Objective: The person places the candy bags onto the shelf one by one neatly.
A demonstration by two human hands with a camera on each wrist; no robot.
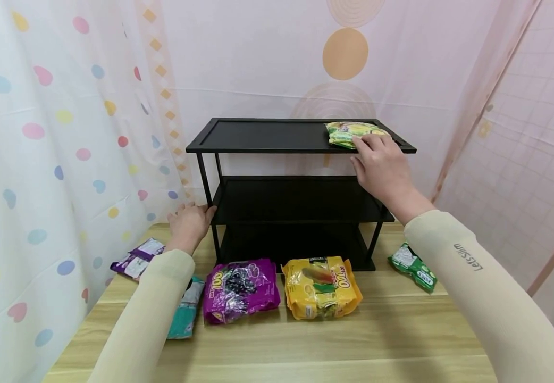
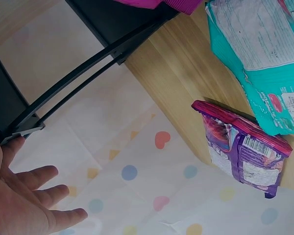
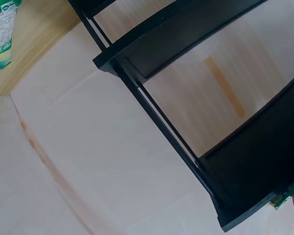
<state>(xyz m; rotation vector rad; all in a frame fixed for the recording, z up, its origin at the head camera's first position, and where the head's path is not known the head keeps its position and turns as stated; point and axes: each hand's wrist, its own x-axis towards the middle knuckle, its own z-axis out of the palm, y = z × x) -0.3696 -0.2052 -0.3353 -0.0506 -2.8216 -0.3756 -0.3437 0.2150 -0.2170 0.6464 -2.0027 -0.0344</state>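
Observation:
A black three-tier rack (image 1: 267, 135) stands on the wooden table. On the right end of its top shelf lies a green-and-yellow packet (image 1: 341, 134), partly covered by my right hand (image 1: 384, 165). The fingers touch the packet's front, while the thumb sits apart, lower, by the shelf edge. In the right wrist view only a bit of the packet (image 3: 282, 198) and a fingertip show at the border. My left hand (image 1: 190, 226) rests against the left end of the middle shelf. The left wrist view shows its fingers (image 2: 39, 177) spread, with one tip at the rack's corner.
In front of the rack lie a purple grape packet (image 1: 242, 290) and a yellow mango packet (image 1: 322, 287). A teal packet (image 1: 186, 314) and a small purple packet (image 2: 247, 149) are at the left, a green packet (image 1: 413, 267) at the right. Patterned curtains (image 1: 66, 133) surround the table.

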